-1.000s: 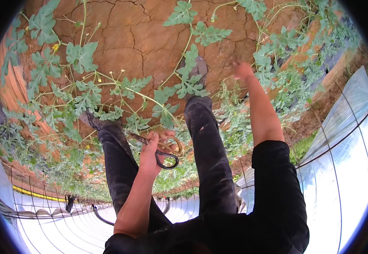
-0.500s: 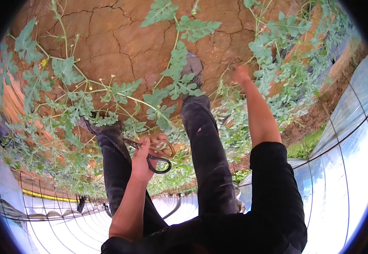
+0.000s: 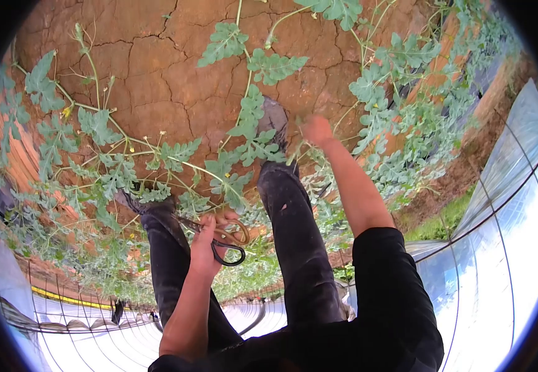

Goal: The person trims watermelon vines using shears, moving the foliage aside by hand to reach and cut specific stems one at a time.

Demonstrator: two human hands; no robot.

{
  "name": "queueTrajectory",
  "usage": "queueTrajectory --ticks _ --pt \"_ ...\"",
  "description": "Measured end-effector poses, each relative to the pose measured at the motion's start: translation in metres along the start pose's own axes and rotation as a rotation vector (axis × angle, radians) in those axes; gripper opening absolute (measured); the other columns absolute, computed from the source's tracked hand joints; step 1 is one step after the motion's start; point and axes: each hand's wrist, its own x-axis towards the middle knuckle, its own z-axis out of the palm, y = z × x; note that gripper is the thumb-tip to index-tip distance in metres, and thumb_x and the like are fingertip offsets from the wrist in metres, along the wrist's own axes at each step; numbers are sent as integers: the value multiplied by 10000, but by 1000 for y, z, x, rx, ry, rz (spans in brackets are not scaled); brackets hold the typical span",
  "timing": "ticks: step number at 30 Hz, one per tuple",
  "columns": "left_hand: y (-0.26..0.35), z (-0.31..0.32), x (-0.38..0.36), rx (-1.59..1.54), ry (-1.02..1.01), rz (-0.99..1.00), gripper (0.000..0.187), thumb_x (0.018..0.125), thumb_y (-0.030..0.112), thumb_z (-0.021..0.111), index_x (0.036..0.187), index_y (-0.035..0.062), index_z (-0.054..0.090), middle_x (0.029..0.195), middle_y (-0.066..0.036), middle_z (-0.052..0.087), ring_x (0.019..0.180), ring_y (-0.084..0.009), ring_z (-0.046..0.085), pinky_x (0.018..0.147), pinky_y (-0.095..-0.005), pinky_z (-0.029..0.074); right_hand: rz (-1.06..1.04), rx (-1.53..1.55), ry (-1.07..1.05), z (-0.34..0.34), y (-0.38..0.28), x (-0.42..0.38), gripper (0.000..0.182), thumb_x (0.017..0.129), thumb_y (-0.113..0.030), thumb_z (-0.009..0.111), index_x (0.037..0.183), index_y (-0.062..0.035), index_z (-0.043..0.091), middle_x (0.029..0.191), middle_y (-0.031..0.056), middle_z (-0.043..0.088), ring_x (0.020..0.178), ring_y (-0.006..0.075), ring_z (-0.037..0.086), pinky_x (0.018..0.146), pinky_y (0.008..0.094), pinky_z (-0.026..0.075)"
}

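1. Shirt (image 3: 281,347): black; fills the bottom of the view. The right sleeve (image 3: 388,273) ends near the elbow; both forearms are bare.
2. Left hand (image 3: 210,242): positioned between the legs, close to the left one. Fingers are curled closed around the scissors (image 3: 225,244) at the handle end.
3. Scissors: located in the left hand, with one brown loop (image 3: 246,232) and one black loop (image 3: 228,265). The loops face the right leg; the dark blades (image 3: 188,224) run across the front of the left leg. Blade gap: I cannot tell.
4. Legs: dark trousers, set apart. The left leg (image 3: 165,260) and right leg (image 3: 290,235) carry soil marks; the right has a small pale spot near its lower end.
5. Right hand (image 3: 317,131): extended low over the soil, just beside the right shoe (image 3: 273,118). It is blurred; I cannot tell how far the fingers are open or whether they have hold of anything. Thin green stems lie near it.
6. Left shoe (image 3: 131,201): partly covered by leaves.
7. Vines (image 3: 119,170): lobed green leaves, spread around both shoes. One long stem slants across the soil from upper left toward the gap between the legs. A yellow flower (image 3: 66,113) sits at the left.
8. Soil (image 3: 151,80): brown, bare in patches, cracked.
9. Perimeter: grass (image 3: 445,220) at the right, then plastic sheet (image 3: 526,127) over thin curved ribs. A yellow strip (image 3: 74,298) runs along the lower left.
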Motion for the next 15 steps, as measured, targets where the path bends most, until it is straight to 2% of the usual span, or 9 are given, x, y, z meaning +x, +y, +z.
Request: queueTrajectory --ticks 2,5,6,8,9,11,12,14,15 --pt "5 0 0 -1 8 -22 209 997 263 470 934 74 533 1108 -162 591 1064 -237 550 798 -409 506 -128 171 132 -30 -14 1 354 878 -314 525 953 6 658 731 183 668 683 271 667 711 370 527" --pt "13 -3 -2 5 -6 13 211 999 261 459 937 73 533 1129 -176 588 1048 -248 559 795 -423 506 -23 850 365 -91 -47 20 271 861 -107 580 1121 -55 526 844 127 648 721 184 671 671 313 546" --pt "16 -4 -1 -5 11 17 211 1000 258 456 937 71 533 1137 -179 587 1042 -250 562 794 -428 507 -35 857 383 -118 -55 22 271 861 -107 580 1121 -55 526 844 127 648 721 184 671 671 313 546" --pt "29 0 -5 10 -39 42 211 996 259 460 930 73 533 1146 -183 586 1062 -260 554 800 -440 501 -95 818 620 -166 -61 28 375 840 -89 632 1176 -58 468 812 141 617 777 170 670 662 304 544" --pt "34 3 -8 30 -20 52 214 993 265 464 929 73 530 1149 -184 579 1074 -266 547 804 -437 497 -112 824 641 -178 -61 41 375 840 -89 632 1176 -58 468 812 141 617 777 170 670 662 304 544" --pt "46 9 -10 57 -16 78 217 991 271 467 928 72 527 1153 -185 572 1086 -272 541 807 -433 494 98 724 761 -192 -56 72 404 785 -85 696 1135 -58 496 852 154 652 804 246 683 685 356 551" --pt "53 11 -11 77 -24 96 234 993 290 459 929 77 533 1150 -158 570 1118 -276 521 802 -422 490 85 735 774 -195 -52 82 404 785 -85 696 1135 -58 496 852 154 652 804 246 683 685 356 551" --pt "64 15 -7 112 -26 113 252 995 308 451 930 81 539 1146 -130 568 1151 -280 501 797 -411 485 -41 -6 1051 -190 -46 88 293 833 -160 648 1048 -18 510 847 200 660 685 354 668 602 424 540" --pt "68 16 -6 92 -29 145 258 997 310 445 927 80 541 1140 -122 571 1152 -281 503 794 -409 487 -144 56 1067 -190 -41 95 227 817 -142 632 987 -20 545 814 221 659 724 415 652 656 466 534"
